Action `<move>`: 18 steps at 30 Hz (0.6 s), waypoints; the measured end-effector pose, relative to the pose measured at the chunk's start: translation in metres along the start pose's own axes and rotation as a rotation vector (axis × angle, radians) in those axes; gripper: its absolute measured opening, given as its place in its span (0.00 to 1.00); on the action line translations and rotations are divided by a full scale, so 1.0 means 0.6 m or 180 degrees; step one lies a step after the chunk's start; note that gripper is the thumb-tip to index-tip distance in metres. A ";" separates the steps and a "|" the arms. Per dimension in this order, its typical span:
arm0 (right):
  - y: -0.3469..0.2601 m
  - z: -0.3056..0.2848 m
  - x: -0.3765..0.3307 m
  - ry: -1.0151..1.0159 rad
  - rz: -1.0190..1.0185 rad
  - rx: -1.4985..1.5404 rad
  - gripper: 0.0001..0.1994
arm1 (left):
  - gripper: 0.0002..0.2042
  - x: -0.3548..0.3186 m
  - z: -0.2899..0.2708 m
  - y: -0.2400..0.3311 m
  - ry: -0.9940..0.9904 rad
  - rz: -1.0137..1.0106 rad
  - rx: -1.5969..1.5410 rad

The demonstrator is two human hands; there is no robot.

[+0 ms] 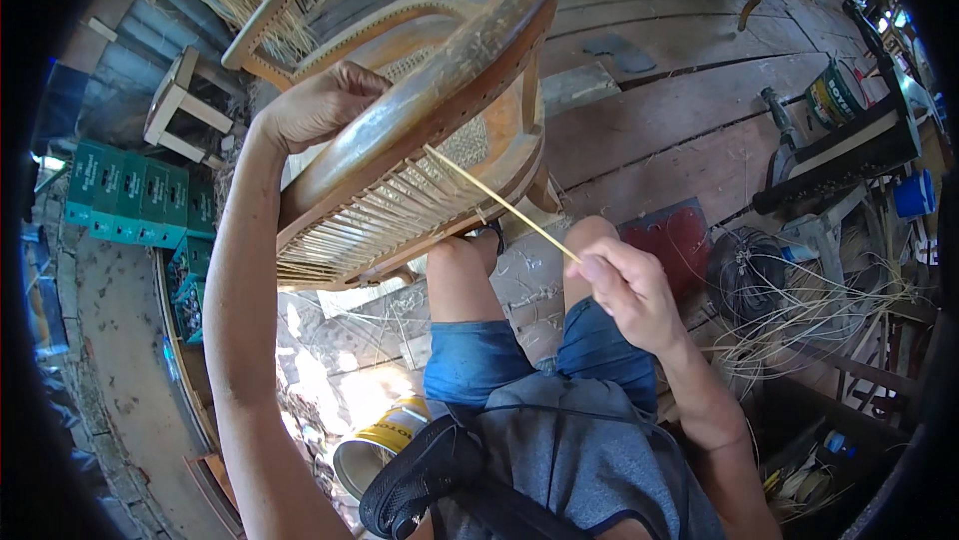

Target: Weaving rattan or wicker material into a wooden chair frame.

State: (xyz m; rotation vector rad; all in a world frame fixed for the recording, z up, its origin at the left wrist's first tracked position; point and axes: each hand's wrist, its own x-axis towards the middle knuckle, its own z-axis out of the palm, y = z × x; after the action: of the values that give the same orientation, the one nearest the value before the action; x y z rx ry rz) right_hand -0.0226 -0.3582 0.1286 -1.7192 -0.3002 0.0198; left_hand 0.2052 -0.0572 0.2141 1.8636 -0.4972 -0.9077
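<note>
In front of me stands a wooden armchair [345, 155] with a curved top rail and small holes along its frame. Many cane strands [390, 205] run across its back, side by side. My right hand [629, 290] pinches the end of a cane strip [509, 208], which stretches taut up to a hole under the rail. Over the rail's far side reaches my left hand [325, 105], its fingers bent inward near the frame. Those fingertips are partly hidden behind the rail, and what they hold does not show. Woven cane [465, 140] covers the seat behind the strands.
A coil of cane [744, 270] with loose strands lies on the floor at right, by a dark red mat [669, 245]. A yellow tin [375, 450] stands near my lap. Green crates [130, 190] and a small wooden stool [185, 110] are at left.
</note>
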 end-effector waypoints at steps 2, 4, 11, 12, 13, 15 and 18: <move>-0.034 0.002 -0.016 -0.0110 0.0317 -0.0154 0.10 | 0.14 -0.008 -0.004 -0.006 -0.0108 0.0059 -0.0248; -0.035 0.016 0.004 -0.0391 0.0319 -0.0288 0.09 | 0.14 -0.019 0.003 -0.022 0.0091 0.0133 -0.0500; -0.058 0.075 0.107 -0.0658 0.0426 0.1265 0.18 | 0.13 -0.002 0.009 -0.031 -0.0184 0.0388 -0.0330; -0.067 0.084 0.117 -0.0689 0.0424 0.1254 0.18 | 0.12 0.001 0.005 -0.036 -0.0271 0.0454 -0.0443; -0.071 0.092 0.128 -0.0608 0.0618 0.1208 0.16 | 0.12 -0.002 0.002 -0.041 -0.0339 0.0510 -0.0548; -0.066 0.105 0.135 -0.0276 0.0613 0.1035 0.13 | 0.12 -0.005 0.004 -0.050 -0.0266 0.0478 -0.0655; -0.058 0.100 0.129 -0.0003 0.0076 0.0273 0.12 | 0.11 -0.003 0.005 -0.050 -0.0244 0.0480 -0.0696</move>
State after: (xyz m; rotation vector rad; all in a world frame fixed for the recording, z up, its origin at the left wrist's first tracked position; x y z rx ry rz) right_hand 0.0348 -0.2791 0.1639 -1.6377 -0.2758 0.0501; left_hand 0.2002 -0.0441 0.1873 1.5774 -0.5547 -0.8973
